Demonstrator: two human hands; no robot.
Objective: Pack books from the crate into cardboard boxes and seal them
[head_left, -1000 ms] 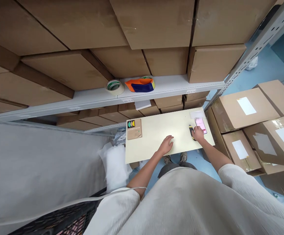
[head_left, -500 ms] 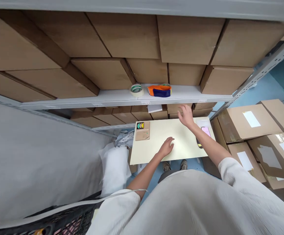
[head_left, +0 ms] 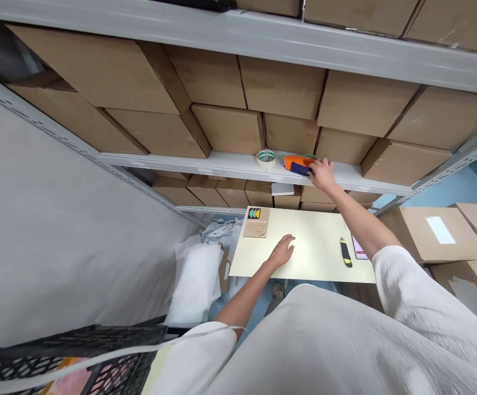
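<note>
On the grey shelf lies an orange and dark-blue tape dispenser (head_left: 296, 165). My right hand (head_left: 322, 174) reaches up to its right end, with the fingers curled onto it; their far side is hidden. Left of it on the same shelf is a roll of tape (head_left: 266, 158). My left hand (head_left: 282, 250) is over the pale yellow board (head_left: 304, 258), fingers apart and holding nothing. A brown booklet (head_left: 256, 223) with coloured shapes lies at the board's far left corner. On the board's right side are a black and yellow utility knife (head_left: 346, 253) and a phone (head_left: 360, 250), partly covered by my right arm.
Cardboard boxes (head_left: 282, 88) fill the shelves in front. More cartons (head_left: 436, 233) with white labels are stacked at the right. White packing material (head_left: 193, 285) stands left of the board. A black crate (head_left: 111, 351) is at the lower left, with a pale cable (head_left: 135, 349) across it.
My right hand has moved up from above the board to the tape dispenser on the shelf. My left hand stays over the board. The view has shifted, showing more of the upper shelf.
</note>
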